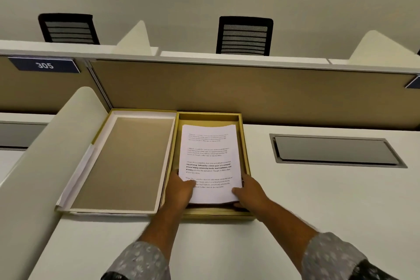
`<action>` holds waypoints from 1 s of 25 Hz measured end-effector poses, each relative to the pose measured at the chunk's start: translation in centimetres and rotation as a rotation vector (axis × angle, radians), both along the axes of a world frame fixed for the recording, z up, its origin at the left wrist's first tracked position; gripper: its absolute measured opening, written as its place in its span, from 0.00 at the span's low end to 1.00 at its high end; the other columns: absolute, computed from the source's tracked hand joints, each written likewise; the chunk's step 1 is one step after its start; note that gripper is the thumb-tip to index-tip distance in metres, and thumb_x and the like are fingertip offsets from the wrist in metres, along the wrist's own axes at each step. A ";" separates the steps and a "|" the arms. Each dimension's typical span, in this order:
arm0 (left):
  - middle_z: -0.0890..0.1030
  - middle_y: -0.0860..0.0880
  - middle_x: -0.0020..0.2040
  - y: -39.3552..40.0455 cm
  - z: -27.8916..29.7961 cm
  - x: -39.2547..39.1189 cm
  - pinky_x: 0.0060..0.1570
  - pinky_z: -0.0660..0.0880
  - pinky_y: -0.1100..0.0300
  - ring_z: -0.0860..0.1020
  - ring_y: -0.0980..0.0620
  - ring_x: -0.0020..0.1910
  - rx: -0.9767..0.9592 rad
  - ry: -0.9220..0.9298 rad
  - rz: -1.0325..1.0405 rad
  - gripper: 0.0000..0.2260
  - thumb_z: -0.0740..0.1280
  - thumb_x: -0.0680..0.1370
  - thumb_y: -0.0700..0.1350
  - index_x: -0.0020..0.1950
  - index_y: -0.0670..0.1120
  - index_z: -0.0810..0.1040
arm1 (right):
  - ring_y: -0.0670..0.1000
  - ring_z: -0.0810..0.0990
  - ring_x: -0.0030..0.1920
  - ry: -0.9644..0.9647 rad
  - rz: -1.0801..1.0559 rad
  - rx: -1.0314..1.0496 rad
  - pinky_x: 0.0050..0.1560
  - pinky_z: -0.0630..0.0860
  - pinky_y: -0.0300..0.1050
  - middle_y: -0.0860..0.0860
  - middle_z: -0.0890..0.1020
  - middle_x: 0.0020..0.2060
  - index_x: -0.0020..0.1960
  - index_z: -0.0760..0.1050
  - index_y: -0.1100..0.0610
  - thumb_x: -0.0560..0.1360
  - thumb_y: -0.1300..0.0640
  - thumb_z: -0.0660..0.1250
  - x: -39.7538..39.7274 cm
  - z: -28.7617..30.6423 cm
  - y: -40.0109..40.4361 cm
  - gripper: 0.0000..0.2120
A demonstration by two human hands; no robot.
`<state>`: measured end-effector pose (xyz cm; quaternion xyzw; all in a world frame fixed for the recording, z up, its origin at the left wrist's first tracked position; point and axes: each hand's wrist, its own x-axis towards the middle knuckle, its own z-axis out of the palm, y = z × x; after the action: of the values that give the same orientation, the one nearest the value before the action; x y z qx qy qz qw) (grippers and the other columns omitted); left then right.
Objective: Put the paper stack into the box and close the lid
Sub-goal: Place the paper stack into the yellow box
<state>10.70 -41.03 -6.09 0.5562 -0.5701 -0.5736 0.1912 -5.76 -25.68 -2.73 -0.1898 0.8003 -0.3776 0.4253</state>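
A stack of white printed paper [210, 159] sits inside the open gold box [246, 161] on the white desk, its far edge curled up slightly. My left hand [179, 191] grips the stack's near left corner, thumb on top of the page. My right hand [248, 191] holds the near right corner, fingers under the stack. The box lid [127, 161] lies open and flat to the left of the box, its tan inside facing up, joined along the box's left wall.
A white curved divider [52, 154] rises just left of the lid. A tan partition [250, 91] stands behind the box. A grey cable hatch [334, 150] is set into the desk at the right. Two black chairs show beyond the partition.
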 end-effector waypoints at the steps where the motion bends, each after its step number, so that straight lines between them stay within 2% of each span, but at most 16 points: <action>1: 0.84 0.49 0.63 0.3 -0.3 0.0 0.48 0.79 0.59 0.81 0.54 0.51 -0.026 0.011 0.011 0.24 0.74 0.75 0.35 0.69 0.50 0.75 | 0.54 0.79 0.60 0.050 0.024 0.003 0.52 0.88 0.49 0.54 0.78 0.72 0.80 0.66 0.54 0.81 0.65 0.68 0.0 -0.3 0.0 0.29; 3: 0.82 0.53 0.60 1.1 -0.5 0.0 0.44 0.75 0.65 0.79 0.60 0.49 -0.095 0.011 0.030 0.26 0.75 0.75 0.37 0.69 0.54 0.72 | 0.55 0.81 0.61 0.134 0.077 0.015 0.56 0.87 0.52 0.53 0.77 0.72 0.80 0.64 0.53 0.79 0.63 0.71 -0.1 -0.5 0.1 0.32; 5: 0.80 0.55 0.59 1.7 -0.2 0.2 0.46 0.75 0.63 0.80 0.57 0.50 -0.146 0.007 0.065 0.29 0.75 0.77 0.41 0.74 0.52 0.68 | 0.56 0.81 0.65 0.193 0.130 0.027 0.61 0.85 0.50 0.52 0.77 0.72 0.80 0.63 0.52 0.77 0.60 0.74 -0.1 -0.2 0.2 0.35; 7: 0.78 0.56 0.60 1.9 0.3 0.5 0.51 0.75 0.61 0.80 0.54 0.53 -0.189 0.011 0.074 0.31 0.75 0.78 0.43 0.77 0.51 0.66 | 0.56 0.80 0.67 0.248 0.200 0.056 0.60 0.81 0.43 0.52 0.78 0.72 0.79 0.64 0.52 0.76 0.57 0.76 -0.3 0.3 0.5 0.36; 9: 0.78 0.56 0.61 2.5 1.0 1.1 0.53 0.75 0.61 0.79 0.54 0.56 -0.258 -0.019 0.020 0.29 0.75 0.78 0.42 0.76 0.50 0.68 | 0.56 0.80 0.67 0.275 0.250 0.075 0.59 0.78 0.42 0.52 0.79 0.72 0.79 0.66 0.52 0.75 0.54 0.77 -0.1 0.9 1.2 0.36; 11: 0.78 0.56 0.62 3.1 1.5 1.3 0.56 0.73 0.61 0.77 0.56 0.60 -0.322 -0.086 -0.055 0.26 0.74 0.78 0.40 0.74 0.49 0.71 | 0.54 0.81 0.63 0.278 0.276 0.085 0.58 0.78 0.42 0.52 0.80 0.70 0.77 0.69 0.53 0.76 0.53 0.77 -0.1 1.6 2.2 0.33; 14: 0.78 0.48 0.69 3.7 1.9 1.6 0.62 0.72 0.60 0.76 0.53 0.65 -0.393 -0.177 -0.159 0.23 0.72 0.80 0.37 0.74 0.45 0.72 | 0.51 0.80 0.57 0.271 0.349 0.103 0.60 0.79 0.43 0.54 0.82 0.68 0.73 0.73 0.54 0.77 0.55 0.76 0.2 2.4 3.4 0.26; 17: 0.75 0.41 0.75 3.2 2.1 1.3 0.71 0.71 0.54 0.74 0.42 0.73 -0.380 -0.244 -0.208 0.25 0.70 0.81 0.36 0.77 0.40 0.70 | 0.56 0.81 0.65 0.325 0.394 0.136 0.67 0.80 0.48 0.56 0.81 0.69 0.75 0.72 0.57 0.77 0.58 0.75 0.7 2.6 3.8 0.28; 19: 0.74 0.41 0.74 3.1 1.9 1.2 0.71 0.70 0.53 0.74 0.41 0.74 -0.374 -0.268 -0.224 0.24 0.70 0.81 0.36 0.77 0.40 0.70 | 0.58 0.80 0.67 0.348 0.415 0.155 0.69 0.79 0.50 0.56 0.80 0.69 0.76 0.71 0.57 0.77 0.58 0.75 1.0 2.2 3.7 0.29; 22: 0.75 0.43 0.73 3.4 2.1 1.2 0.71 0.72 0.51 0.75 0.43 0.73 -0.393 -0.214 -0.183 0.26 0.73 0.79 0.39 0.76 0.43 0.69 | 0.57 0.83 0.63 0.451 0.361 0.131 0.65 0.80 0.46 0.55 0.83 0.65 0.73 0.75 0.57 0.78 0.57 0.74 0.5 1.8 3.9 0.24; 25: 0.75 0.45 0.74 4.0 2.3 1.6 0.72 0.75 0.44 0.74 0.44 0.73 -0.422 -0.114 -0.117 0.32 0.77 0.77 0.44 0.77 0.46 0.66 | 0.53 0.86 0.51 0.558 0.160 0.069 0.55 0.78 0.40 0.52 0.87 0.56 0.71 0.78 0.56 0.78 0.55 0.75 -0.3 1.8 4.6 0.22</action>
<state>12.27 -37.02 -3.76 0.5012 -0.7188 -0.4193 0.2371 -6.10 -21.10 -0.90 -0.3343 0.8811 -0.2487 0.2236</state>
